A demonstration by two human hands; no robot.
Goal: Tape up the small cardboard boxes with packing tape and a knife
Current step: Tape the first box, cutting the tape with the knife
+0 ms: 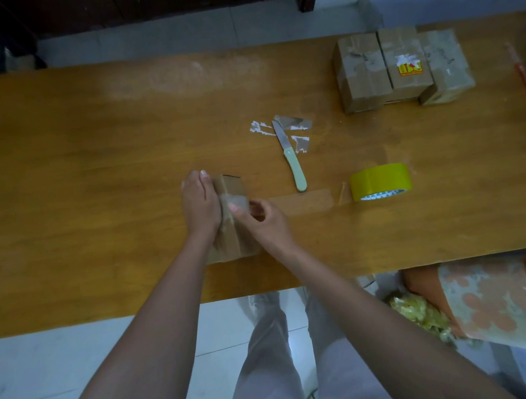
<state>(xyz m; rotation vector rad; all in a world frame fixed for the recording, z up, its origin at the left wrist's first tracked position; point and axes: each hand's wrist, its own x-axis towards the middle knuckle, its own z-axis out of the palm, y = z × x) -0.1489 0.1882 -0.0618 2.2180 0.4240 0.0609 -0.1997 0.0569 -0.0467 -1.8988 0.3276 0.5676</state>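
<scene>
Pressing tape onto a small cardboard box point(234, 222) is what I am doing here, with both hands close together on it near the front edge of the wooden table point(84, 155). My left hand point(198, 204) is lying flat against the box's left side, fingers straight, bracing it. My right hand point(262, 219) is at the box's right side with fingers curled, the thumb seeming to press the strip on top (whether the fingers pinch the tape itself, I cannot tell). A length of clear tape point(301, 202) is running from the box rightward along the table to the yellow tape roll point(380, 181), so the strip looks uncut.

To do this well, I judge I should be rubbing the strip flat from the middle outward, keeping the box braced.

The folding knife point(289, 156) is lying open just beyond the strip, within reach for the cut, among torn paper scraps point(296, 129). Three taped boxes point(401, 66) are standing together at the far right.
</scene>
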